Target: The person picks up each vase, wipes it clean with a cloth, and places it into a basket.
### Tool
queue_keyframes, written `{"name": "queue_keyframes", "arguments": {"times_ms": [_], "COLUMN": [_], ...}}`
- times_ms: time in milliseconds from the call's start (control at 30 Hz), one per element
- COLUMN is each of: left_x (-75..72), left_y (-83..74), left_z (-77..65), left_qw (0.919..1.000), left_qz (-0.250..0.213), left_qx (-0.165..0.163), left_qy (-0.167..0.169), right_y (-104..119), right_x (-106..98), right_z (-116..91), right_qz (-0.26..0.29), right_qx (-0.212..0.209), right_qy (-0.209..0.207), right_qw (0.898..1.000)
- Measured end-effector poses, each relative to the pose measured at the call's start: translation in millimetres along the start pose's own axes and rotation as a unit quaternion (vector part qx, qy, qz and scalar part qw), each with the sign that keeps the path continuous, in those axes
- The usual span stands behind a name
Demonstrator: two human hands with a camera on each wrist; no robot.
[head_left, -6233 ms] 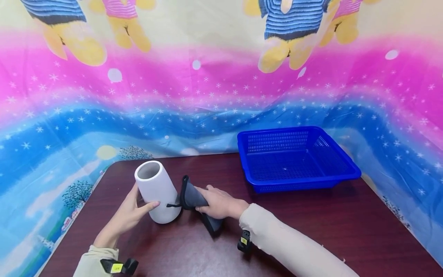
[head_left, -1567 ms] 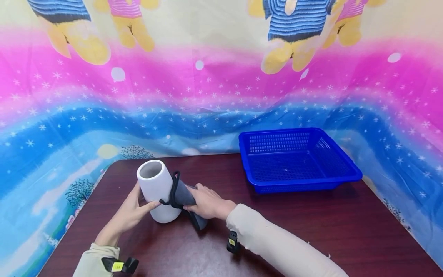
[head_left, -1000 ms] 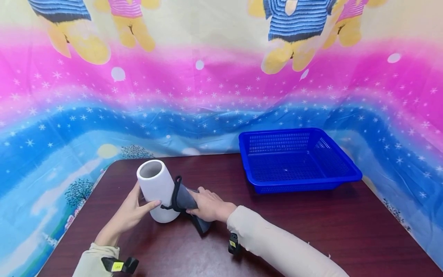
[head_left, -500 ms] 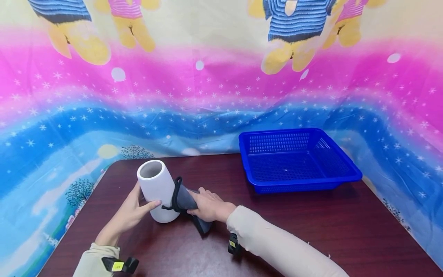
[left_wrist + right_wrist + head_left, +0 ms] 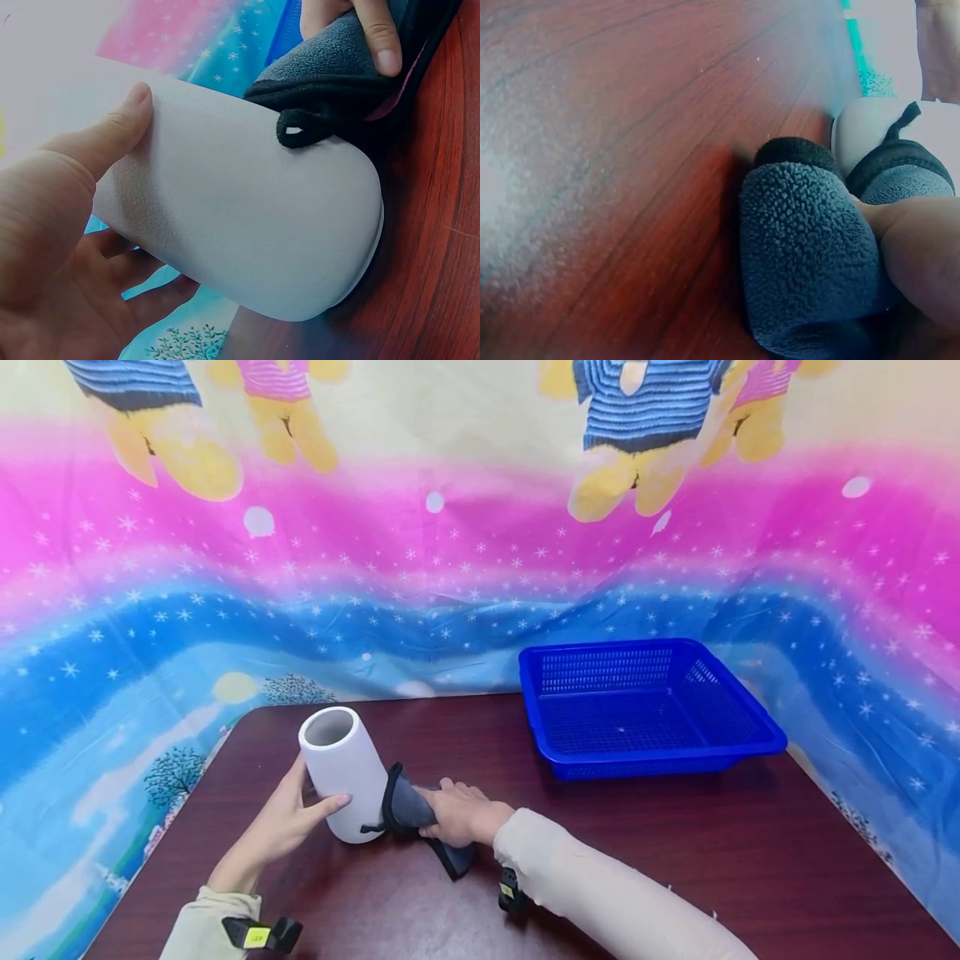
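Observation:
A white vase point(image 5: 343, 781), wide and round-mouthed, leans slightly on the table in the head view. My left hand point(image 5: 288, 818) holds its left side, thumb across the front and fingers behind. In my right hand point(image 5: 463, 814) is a bunched grey fleecy cleaning cloth point(image 5: 411, 803) with black edging and a small black loop. That cloth touches the vase's lower right side, near its base. The left wrist view shows the loop lying against the white wall, with the right thumb point(image 5: 382, 52) pressing the fabric. Part of the cloth hangs toward the tabletop in the right wrist view.
A blue plastic basket point(image 5: 660, 755) with perforated walls stands at the back right of the dark red wooden table point(image 5: 600, 827). Behind the table hangs a patterned curtain point(image 5: 420, 552) in pink and blue.
My right hand has slid the cloth down and right along the vase's side, after sitting higher on it 1.6 s ago. My left hand keeps its hold; the vase stays about in place.

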State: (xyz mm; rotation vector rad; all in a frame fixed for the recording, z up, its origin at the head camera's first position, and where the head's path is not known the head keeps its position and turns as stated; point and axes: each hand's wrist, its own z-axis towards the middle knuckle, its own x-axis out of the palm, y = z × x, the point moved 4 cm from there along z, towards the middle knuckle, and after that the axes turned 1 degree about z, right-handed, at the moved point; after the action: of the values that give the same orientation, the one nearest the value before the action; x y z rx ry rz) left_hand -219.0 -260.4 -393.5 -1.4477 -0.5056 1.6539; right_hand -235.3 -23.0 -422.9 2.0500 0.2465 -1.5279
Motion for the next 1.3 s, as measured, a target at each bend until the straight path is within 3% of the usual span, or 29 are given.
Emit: {"name": "queue_keyframes", "arguments": {"times_ms": [300, 1300], "left_x": [0.6, 2.1], "left_y": [0.6, 1.8], "left_z": [-0.4, 0.0], "left_qw": [1.0, 0.9999], "left_qz": [0.006, -0.005], "left_qx": [0.0, 0.007], "left_qy": [-0.001, -0.007], "right_y": [0, -15], "right_x": [1, -1], "right_z": [-1, -3], "right_qz": [-0.015, 0.032], "right_qx": [0.005, -0.016], "right_qy": [0.012, 0.004], "right_qw": [1.0, 0.999]}}
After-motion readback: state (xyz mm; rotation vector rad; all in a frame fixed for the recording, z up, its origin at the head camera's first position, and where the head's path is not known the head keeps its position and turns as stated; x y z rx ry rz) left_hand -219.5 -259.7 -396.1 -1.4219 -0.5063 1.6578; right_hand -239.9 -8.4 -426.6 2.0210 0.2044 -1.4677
